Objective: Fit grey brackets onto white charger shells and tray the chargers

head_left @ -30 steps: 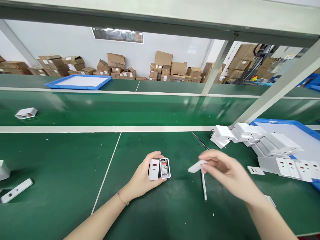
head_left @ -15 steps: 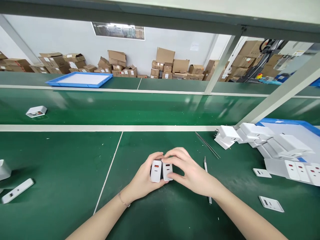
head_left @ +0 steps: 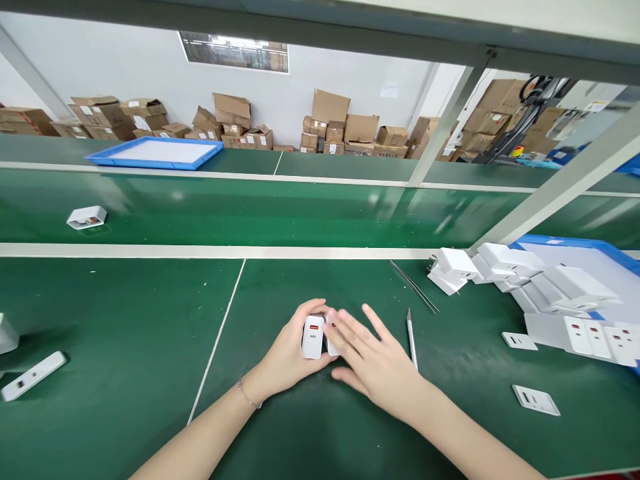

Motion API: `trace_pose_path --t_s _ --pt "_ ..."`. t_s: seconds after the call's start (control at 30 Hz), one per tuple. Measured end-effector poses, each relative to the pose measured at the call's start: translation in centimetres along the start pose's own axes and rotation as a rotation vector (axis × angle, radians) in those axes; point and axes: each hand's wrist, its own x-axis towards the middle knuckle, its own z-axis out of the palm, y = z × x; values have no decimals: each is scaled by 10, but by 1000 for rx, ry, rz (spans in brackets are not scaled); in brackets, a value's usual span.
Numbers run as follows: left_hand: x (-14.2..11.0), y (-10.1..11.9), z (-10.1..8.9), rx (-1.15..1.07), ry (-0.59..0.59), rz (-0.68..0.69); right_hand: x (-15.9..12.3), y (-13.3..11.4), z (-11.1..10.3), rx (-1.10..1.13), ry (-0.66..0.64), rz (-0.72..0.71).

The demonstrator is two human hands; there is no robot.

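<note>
Two white USB chargers (head_left: pixel 313 337) stand side by side in my left hand (head_left: pixel 283 360), port faces toward me. The left one shows a red port above a smaller slot; the right one is mostly covered by fingers. My right hand (head_left: pixel 373 363) lies with fingers spread and stretched against the right charger's face. Right of my hands are a craft knife (head_left: pixel 411 337) and a pair of tweezers (head_left: pixel 414 287). Two loose white face plates (head_left: pixel 536 400) lie farther right on the green bench.
A pile of white chargers (head_left: pixel 575 290) leans on a blue-rimmed tray (head_left: pixel 605 248) at the right. An open white housing (head_left: pixel 87 217) sits on the raised ledge. White parts (head_left: pixel 34 375) lie at the left edge. A slanted post (head_left: pixel 555 173) rises on the right.
My right hand has opened, its fingers going from a pinch at the right charger to stretched flat over it. My left hand keeps its hold on the chargers.
</note>
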Motion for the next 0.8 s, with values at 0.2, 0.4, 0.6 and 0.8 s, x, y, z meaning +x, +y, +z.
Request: trace_pose_path --t_s 0.2,0.4,0.6,0.8 --pt "-5 -3 -12 152 -30 27 -29 -12 -28 366 -16 178" --pt "-7 2 -36 232 -89 5 4 -8 -16 303 -150 535" --pt "-10 4 -29 96 -114 -22 27 -15 -2 667 -113 509" --pt "-7 10 -10 152 -44 -63 25 -2 15 1110 125 763"
